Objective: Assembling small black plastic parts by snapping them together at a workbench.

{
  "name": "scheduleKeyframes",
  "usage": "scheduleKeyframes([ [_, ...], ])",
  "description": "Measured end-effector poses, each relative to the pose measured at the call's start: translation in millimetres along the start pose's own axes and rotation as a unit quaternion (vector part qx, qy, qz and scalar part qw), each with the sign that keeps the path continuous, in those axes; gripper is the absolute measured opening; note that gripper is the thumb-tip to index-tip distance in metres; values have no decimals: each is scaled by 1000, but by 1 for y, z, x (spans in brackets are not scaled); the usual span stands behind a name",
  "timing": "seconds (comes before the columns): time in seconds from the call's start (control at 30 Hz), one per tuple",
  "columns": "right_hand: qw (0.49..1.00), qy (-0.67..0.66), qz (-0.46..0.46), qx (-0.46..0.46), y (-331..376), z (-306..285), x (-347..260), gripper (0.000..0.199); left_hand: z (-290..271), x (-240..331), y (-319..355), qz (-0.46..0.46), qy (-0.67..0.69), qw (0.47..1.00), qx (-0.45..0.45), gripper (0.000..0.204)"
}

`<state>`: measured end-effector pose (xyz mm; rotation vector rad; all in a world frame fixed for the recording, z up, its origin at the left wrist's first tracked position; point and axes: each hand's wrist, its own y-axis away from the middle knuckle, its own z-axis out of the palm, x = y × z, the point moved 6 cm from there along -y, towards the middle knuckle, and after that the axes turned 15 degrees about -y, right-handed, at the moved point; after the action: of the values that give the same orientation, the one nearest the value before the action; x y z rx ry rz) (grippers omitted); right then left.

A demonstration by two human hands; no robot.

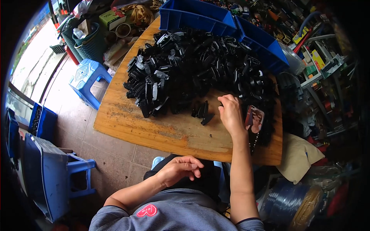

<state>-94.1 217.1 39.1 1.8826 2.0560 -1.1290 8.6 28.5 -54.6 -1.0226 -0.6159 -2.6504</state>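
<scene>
Nearest in, the left hand (180,168) rests in the lap below the surface edge, fingers loosely curled and, as far as I can see, holding nothing. Up on the wooden surface (127,123), the right hand (231,113) is stretched out with its fingers bunched together at the edge of the heap; whether they are pinched on a piece I cannot tell, since the back of the hand covers the fingertips.

Just left of that hand lie a few loose black clips (202,111), set apart from the rest. Beside the wrist sits a small picture card (254,118). Beyond it all rises the big pile of black plastic parts (192,65), spreading across most of the surface.

My read: this looks like the picking stage, one piece being drawn out of the heap. The next move likely calls for a clean pinch on a single part without dragging its tangled neighbours along.

Farther back stand two blue bins (216,17), their contents hard to make out. The shelves at right are a blurred clutter, and the individual parts merge into one dark mass.
</scene>
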Motion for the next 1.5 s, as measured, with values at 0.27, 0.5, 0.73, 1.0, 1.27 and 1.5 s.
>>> scheduleKeyframes([
  [0.27,997,65,-3,-39,4,4,10,15,2,-37,5,-41,85,995,-32,17],
  [0.5,981,-142,125,-47,27,-13,-37,12,-6,-57,19,-25,185,982,-23,30],
  [0.73,908,-256,-84,-323,103,55,-160,20,-10,-47,26,22,357,933,-34,40],
  [1.0,943,-206,-113,-234,70,24,-144,18,-23,-51,59,27,246,965,86,31],
  [1.27,953,-231,-69,-185,94,31,-83,12,9,-64,55,57,202,961,181,27],
  [1.5,957,-229,-121,-132,98,32,-78,13,0,-88,88,129,268,917,266,26],
])
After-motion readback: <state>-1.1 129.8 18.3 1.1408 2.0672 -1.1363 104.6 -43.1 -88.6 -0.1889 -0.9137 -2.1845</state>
